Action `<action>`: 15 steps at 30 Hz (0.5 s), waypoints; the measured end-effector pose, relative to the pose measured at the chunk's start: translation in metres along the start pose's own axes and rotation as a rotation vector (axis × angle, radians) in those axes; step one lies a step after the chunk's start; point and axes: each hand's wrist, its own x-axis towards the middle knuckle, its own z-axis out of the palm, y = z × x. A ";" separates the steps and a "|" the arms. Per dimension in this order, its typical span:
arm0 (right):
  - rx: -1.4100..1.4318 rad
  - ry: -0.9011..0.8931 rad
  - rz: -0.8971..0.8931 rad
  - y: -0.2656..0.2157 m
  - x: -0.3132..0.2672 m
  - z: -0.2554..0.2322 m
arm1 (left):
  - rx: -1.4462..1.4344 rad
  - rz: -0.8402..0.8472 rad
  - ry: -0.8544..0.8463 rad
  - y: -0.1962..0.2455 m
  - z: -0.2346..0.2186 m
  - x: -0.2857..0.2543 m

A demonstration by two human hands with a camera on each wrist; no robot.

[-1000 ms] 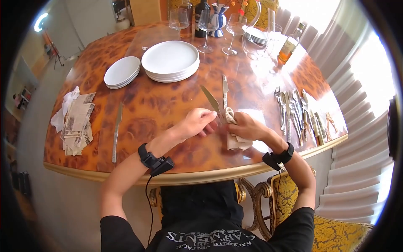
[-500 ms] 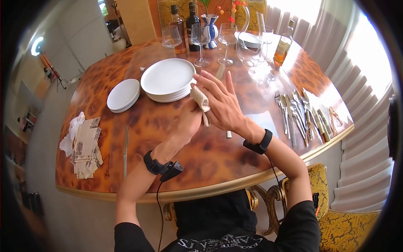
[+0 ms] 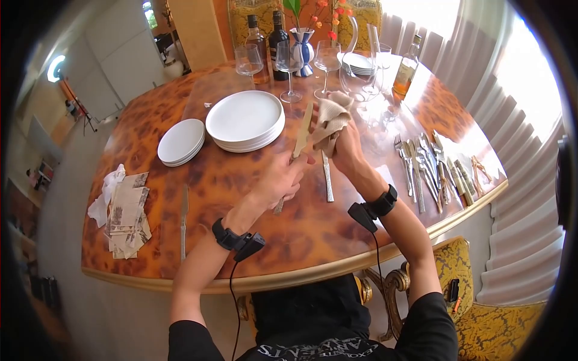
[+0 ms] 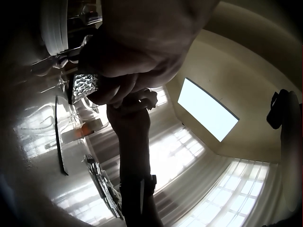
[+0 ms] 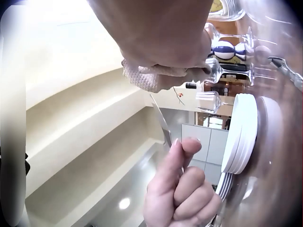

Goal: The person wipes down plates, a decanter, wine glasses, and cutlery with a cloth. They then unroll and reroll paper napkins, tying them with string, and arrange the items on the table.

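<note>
My left hand (image 3: 279,180) pinches a table knife (image 3: 304,129) near the top of its handle, the blade pointing up and away. In the left wrist view the knife's handle (image 4: 85,86) shows a raised pattern. Bunched in my right hand (image 3: 349,147) is a beige cloth (image 3: 332,120), just right of the blade. The right wrist view shows the thumb and forefinger of my left hand (image 5: 182,194) at the blade's base, with the cloth (image 5: 142,78) above. Below the right hand, a second table knife (image 3: 328,179) lies on the table.
Another knife (image 3: 184,222) lies at the left, beside a stack of papers (image 3: 127,210). Large plates (image 3: 245,117) and small plates (image 3: 180,141) are stacked ahead. Wine glasses (image 3: 289,63) and bottles (image 3: 278,45) stand behind. Cutlery (image 3: 424,171) lies in a group at the right.
Half a second ago both hands were together at the cloth, the right fingers spread. Now they are apart, the knife's blade showing from the left hand and the cloth bunched in the right.
</note>
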 end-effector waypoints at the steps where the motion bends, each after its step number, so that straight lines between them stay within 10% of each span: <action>1: 0.023 -0.116 0.042 0.008 -0.010 0.005 | 0.006 0.003 -0.003 -0.004 -0.001 0.000; 11: -0.392 -0.232 0.056 0.020 -0.028 0.009 | 0.075 -0.113 -0.019 -0.029 -0.017 0.004; 15: -0.497 -0.226 0.017 0.018 -0.035 0.009 | 0.550 0.519 0.349 -0.043 -0.021 0.019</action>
